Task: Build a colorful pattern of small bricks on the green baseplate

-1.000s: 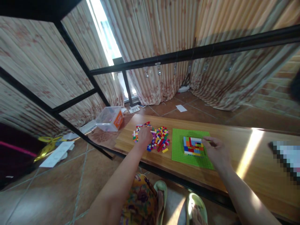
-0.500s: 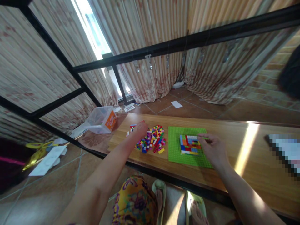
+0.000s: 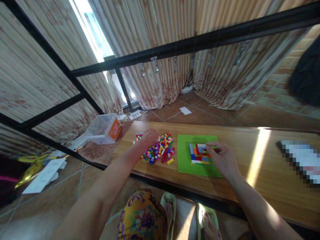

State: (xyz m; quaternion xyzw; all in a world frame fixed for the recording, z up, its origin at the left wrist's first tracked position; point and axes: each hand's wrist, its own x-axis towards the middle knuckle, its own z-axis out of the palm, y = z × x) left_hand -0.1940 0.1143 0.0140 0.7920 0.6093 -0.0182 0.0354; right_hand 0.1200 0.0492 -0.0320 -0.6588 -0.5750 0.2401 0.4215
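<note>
Loose toy building bricks (image 3: 162, 150) in many colours lie in a pile on the wooden table. My left hand (image 3: 150, 137) is over the back left part of this pile, its fingers bent down and mostly hidden behind the back of the hand. To the right, a flat rectangular brick build (image 3: 199, 155) in blue, red, white and yellow sits on a green studded baseplate (image 3: 183, 166). At the build's back right corner, the thumb and forefinger of my right hand (image 3: 222, 157) are pinched together. What they hold is too small to make out, and the hand covers the build's right edge.
A clear plastic box (image 3: 103, 128) with an orange label stands on the floor beyond the left end of the wooden table (image 3: 155, 125). A dark-edged, blurred-out flat object (image 3: 301, 160) lies at the right. A black metal bar (image 3: 175, 53) crosses before the curtains.
The whole view has shifted slightly. My left hand stays at the pile, and the red bit by its fingertips no longer shows. My right hand remains at the build's corner.
</note>
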